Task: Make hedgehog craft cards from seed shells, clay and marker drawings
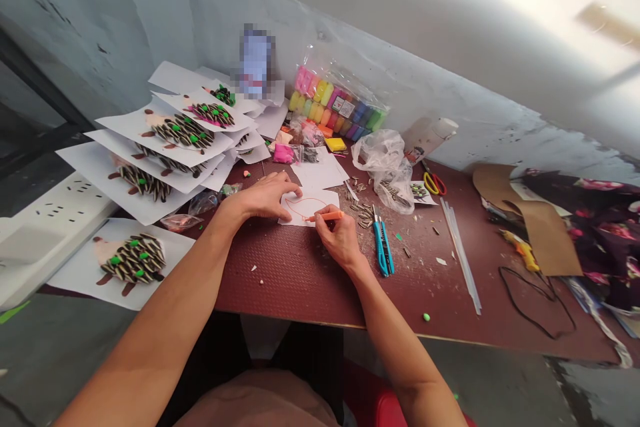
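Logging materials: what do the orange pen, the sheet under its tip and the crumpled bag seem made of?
Orange pen: probably plastic, its barrel smooth and evenly coloured.
Sheet: likely matte white paper, thin and flat, without visible glare.
Crumpled bag: seemingly thin, slightly glossy plastic film, being see-through and creased with pale highlights.

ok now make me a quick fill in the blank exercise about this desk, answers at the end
1. The right hand holds a pen whose colour is ____.
2. The left hand rests partly on a sheet of paper whose colour is ____.
3. The scissors have one yellow handle loop and one ____ loop.
4. The stacked sheets with seed-covered pictures lie on the person's ____ side.

Missing words: orange; white; red; left.
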`<state>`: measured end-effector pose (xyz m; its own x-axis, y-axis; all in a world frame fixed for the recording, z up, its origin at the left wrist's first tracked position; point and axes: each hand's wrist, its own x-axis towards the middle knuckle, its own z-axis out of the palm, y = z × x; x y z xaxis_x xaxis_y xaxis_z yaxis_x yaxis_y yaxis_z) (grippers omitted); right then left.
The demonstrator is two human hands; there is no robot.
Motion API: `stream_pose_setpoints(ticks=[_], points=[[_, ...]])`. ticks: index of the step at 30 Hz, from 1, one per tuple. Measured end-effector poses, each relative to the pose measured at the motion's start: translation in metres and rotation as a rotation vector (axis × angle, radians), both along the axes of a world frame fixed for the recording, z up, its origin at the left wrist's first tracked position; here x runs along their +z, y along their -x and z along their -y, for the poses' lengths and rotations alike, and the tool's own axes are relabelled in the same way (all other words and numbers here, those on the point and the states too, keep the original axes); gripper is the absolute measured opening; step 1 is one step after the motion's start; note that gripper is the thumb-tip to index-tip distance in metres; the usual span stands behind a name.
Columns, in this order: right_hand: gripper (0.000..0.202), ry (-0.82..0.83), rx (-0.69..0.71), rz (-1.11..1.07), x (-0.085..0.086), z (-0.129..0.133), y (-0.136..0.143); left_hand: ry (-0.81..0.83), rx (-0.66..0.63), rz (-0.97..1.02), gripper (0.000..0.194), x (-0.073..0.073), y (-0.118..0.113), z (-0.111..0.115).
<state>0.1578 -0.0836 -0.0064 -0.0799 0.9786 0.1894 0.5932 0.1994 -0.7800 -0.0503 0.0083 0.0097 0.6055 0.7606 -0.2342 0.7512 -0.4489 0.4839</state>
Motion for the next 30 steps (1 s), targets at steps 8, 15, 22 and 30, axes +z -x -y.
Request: stream_pose_setpoints(ticks=[8, 15, 22, 30], points=[[0.026, 0.028, -0.019, -0.033, 0.003, 0.000, 0.000, 0.011, 0.007, -0.003, 0.063, 0.003, -0.001, 0.002], [0.026, -0.062, -0.239, -0.196, 0.007, -0.007, -0.017, -0.015, -0.029, 0.025, 0.058, 0.000, 0.003, -0.001], [0.026, -0.077, -0.314, -0.261, 0.005, -0.011, -0.027, -0.182, 0.194, 0.264, 0.035, -0.010, -0.003, -0.005], [0.030, -0.047, -0.296, -0.222, -0.003, -0.013, -0.032, -0.245, 0.281, 0.271, 0.034, -0.017, -0.013, -0.006]])
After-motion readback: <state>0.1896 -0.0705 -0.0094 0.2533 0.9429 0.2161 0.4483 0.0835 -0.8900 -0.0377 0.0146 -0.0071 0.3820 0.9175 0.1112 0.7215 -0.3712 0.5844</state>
